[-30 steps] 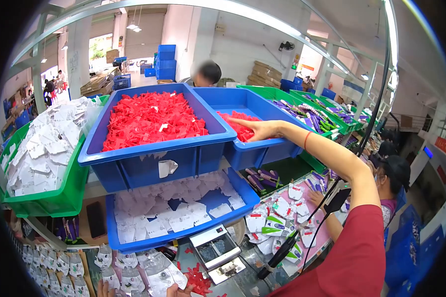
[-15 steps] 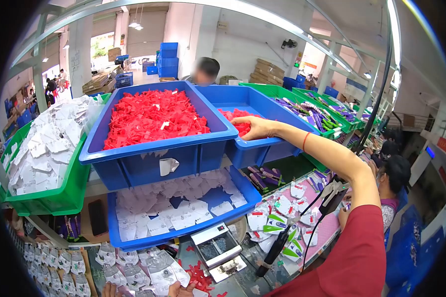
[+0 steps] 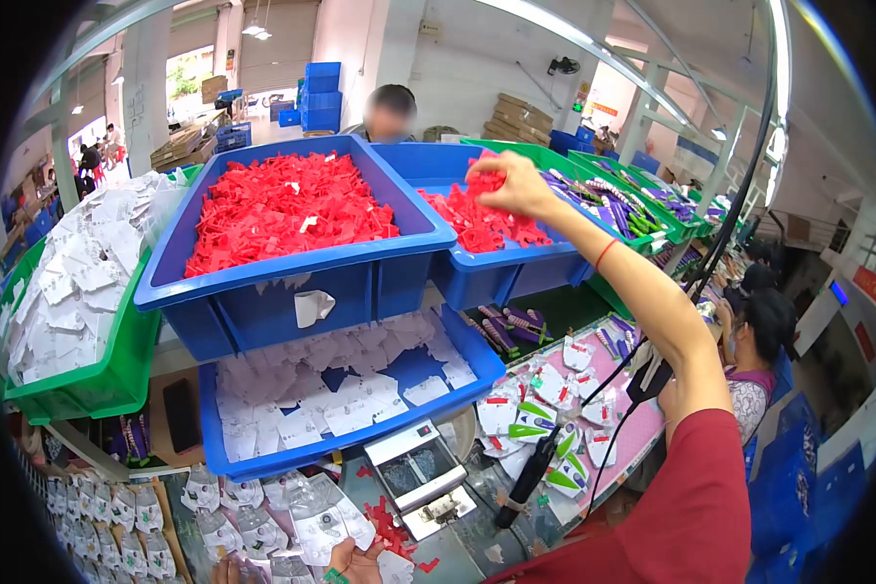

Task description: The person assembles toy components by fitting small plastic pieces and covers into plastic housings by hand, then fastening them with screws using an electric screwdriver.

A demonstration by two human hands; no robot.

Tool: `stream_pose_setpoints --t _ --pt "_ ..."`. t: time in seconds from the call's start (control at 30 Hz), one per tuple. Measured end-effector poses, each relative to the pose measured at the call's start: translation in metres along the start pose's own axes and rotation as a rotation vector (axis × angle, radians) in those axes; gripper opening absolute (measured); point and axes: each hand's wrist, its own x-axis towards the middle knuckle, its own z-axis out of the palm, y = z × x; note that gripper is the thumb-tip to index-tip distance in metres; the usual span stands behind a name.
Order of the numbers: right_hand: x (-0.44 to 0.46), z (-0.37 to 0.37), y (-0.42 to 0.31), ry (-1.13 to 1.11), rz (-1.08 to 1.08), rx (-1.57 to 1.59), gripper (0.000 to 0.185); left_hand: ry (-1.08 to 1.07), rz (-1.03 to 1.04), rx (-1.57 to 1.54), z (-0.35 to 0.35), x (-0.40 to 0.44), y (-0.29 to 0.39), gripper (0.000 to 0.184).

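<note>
My right hand point(image 3: 521, 187) is lifted above a blue bin point(image 3: 501, 273). Its curled fingers close around a bunch of small red pieces point(image 3: 485, 179), and more red pieces point(image 3: 482, 226) lie in the bin below. Low in the view, at the lower edge of clear packs with white cards point(image 3: 326, 516), is my left hand point(image 3: 355, 563), cut off by the frame. Its fingers look curled, but what they hold is unclear. Loose red scraps point(image 3: 387, 530) lie beside it. Further left, other fingers point(image 3: 229, 569) show at the bottom edge; whose they are I cannot tell.
A large blue bin point(image 3: 307, 273) heaped with red pieces stands beside mine, above a blue tray point(image 3: 226, 457) of white cards. Green bins point(image 3: 88, 394) flank them. A small metal machine point(image 3: 420, 477) and a black-handled tool point(image 3: 526, 492) occupy the bench. A co-worker point(image 3: 764, 341) sits at right.
My right hand has risen out of the blue bin, now with red pieces in its fingers. The view has shifted slightly. My left hand stays near the packs.
</note>
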Motion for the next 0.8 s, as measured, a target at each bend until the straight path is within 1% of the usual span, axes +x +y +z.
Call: stream_pose_setpoints --t 0.03,0.07,0.13,0.17,0.2,0.23,0.27,0.37,0.4,0.5,0.53,0.6,0.67,0.73,0.77,0.8 --pt "0.001 -0.005 -0.001 0.033 0.045 -0.031 0.036 -0.039 0.026 -0.057 0.028 0.011 0.014 0.049" --pt "0.001 -0.010 -0.003 0.067 0.091 -0.063 0.033 0.045 -0.067 0.011 0.032 0.011 0.018 0.050" --pt "-0.006 -0.008 0.003 0.016 0.096 -0.080 0.032 0.211 -0.255 0.151 0.034 0.010 0.024 0.053" --pt "-0.011 -0.008 0.002 -0.010 0.086 -0.104 0.032 0.189 -0.259 0.189 0.010 0.000 0.011 0.056" --pt "-0.015 -0.009 0.002 -0.036 0.073 -0.128 0.032 0.165 -0.261 0.225 -0.034 -0.019 -0.014 0.059" --pt "-0.015 -0.007 0.010 0.069 0.009 -0.143 0.034 0.144 -0.259 0.259 -0.058 -0.030 -0.028 0.062" --pt "-0.013 -0.019 0.002 0.073 0.049 -0.029 0.034 0.179 -0.263 0.208 -0.054 -0.030 -0.027 0.058" --pt "-0.010 -0.044 -0.020 0.203 0.107 0.041 0.036 0.289 -0.275 0.062 -0.012 -0.004 -0.004 0.048" --pt "-0.008 -0.049 -0.021 0.275 -0.016 0.003 0.036 0.328 -0.280 0.014 0.006 0.008 0.005 0.045" --pt "-0.011 -0.072 -0.055 0.254 -0.089 0.227 0.036 0.481 -0.296 -0.124 0.051 0.029 0.023 0.041" --pt "-0.018 -0.077 -0.072 0.247 -0.126 0.303 0.036 0.470 -0.243 -0.086 0.047 0.028 0.021 0.037" --pt "-0.043 -0.090 -0.126 0.099 0.040 0.498 0.033 0.404 -0.098 -0.091 0.051 0.026 0.020 0.033" --pt "-0.070 -0.087 -0.158 0.050 -0.146 0.371 0.035 0.377 -0.110 -0.135 0.032 0.022 0.021 0.030" --pt "-0.105 -0.074 -0.173 -0.053 -0.308 0.398 0.035 0.348 0.005 -0.113 0.033 0.018 0.016 0.019" --pt "-0.123 -0.063 -0.181 -0.076 -0.378 0.396 0.036 0.472 -0.026 -0.123 0.041 0.018 0.019 0.012" --pt "-0.138 -0.054 -0.189 -0.094 -0.485 0.296 0.035 0.479 -0.007 -0.123 0.038 0.014 0.014 0.012"
